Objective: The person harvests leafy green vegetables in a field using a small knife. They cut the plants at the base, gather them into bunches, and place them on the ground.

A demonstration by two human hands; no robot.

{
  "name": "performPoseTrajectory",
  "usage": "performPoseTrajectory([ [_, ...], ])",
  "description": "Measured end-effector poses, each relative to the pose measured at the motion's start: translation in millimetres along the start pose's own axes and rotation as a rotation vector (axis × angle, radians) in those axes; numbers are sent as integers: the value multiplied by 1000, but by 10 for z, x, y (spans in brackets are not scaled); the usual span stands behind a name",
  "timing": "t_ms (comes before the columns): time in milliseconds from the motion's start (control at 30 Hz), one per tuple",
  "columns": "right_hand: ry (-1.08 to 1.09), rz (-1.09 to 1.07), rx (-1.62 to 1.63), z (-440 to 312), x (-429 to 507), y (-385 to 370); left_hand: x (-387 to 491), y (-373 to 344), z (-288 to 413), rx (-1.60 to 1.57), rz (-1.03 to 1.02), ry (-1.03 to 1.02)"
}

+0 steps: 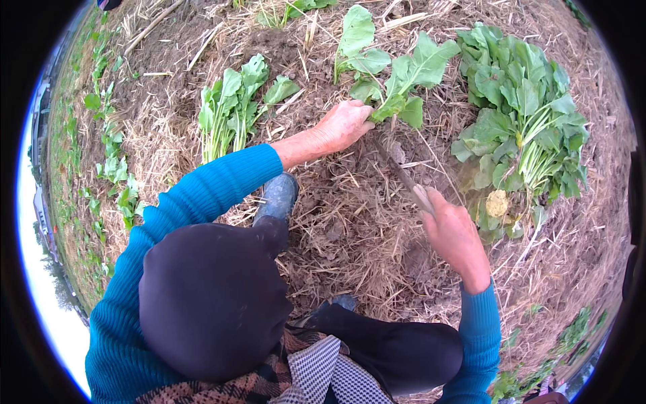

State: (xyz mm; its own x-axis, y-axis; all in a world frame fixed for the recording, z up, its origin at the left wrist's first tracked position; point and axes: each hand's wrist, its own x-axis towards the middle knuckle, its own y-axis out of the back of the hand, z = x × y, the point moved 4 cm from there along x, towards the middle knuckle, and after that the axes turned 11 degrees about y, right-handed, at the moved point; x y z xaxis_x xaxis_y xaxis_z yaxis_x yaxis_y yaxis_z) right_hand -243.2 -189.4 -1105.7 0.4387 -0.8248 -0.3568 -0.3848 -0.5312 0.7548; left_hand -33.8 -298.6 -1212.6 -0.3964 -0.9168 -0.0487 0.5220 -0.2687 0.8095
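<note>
My left hand (348, 124) grips the base of a leafy green plant (411, 70) low against the straw-covered soil. In my right hand (454, 235) is the pale handle of a knife-like tool (398, 174). Its dark, narrow blade points up and left, with the tip by the plant's base, just under my left hand; whether it touches the stem I cannot tell. A large heap of leafy greens (530, 116) lies to the right, stems towards me. Another clump of greens (232, 108) stands beyond my left forearm.
A yellowish round lump (497, 203) rests below the heap. My rubber boot (277, 197) is planted on the straw mulch (348, 252) between my arms. More greens (287, 11) grow at the top edge, and a row of plants (113, 169) runs down the left side. Dry stalks (154, 26) lie at upper left.
</note>
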Motion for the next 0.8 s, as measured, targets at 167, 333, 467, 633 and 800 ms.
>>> performPoseTrajectory([
  [167,-4,-36,51,109,17,-187,-34,32,4,-9,-6,50],
  [333,-87,115,263,290,-518,-32,-498,186,-25,-40,134,268],
  [467,-313,107,469,360,-952,-159,-764,-150,41,55,-238,320],
  [633,-424,153,579,453,-1298,-259,-477,-448,65,121,-230,172],
  [800,-525,200,792,462,-1384,-323,-312,-586,17,182,-313,155],
])
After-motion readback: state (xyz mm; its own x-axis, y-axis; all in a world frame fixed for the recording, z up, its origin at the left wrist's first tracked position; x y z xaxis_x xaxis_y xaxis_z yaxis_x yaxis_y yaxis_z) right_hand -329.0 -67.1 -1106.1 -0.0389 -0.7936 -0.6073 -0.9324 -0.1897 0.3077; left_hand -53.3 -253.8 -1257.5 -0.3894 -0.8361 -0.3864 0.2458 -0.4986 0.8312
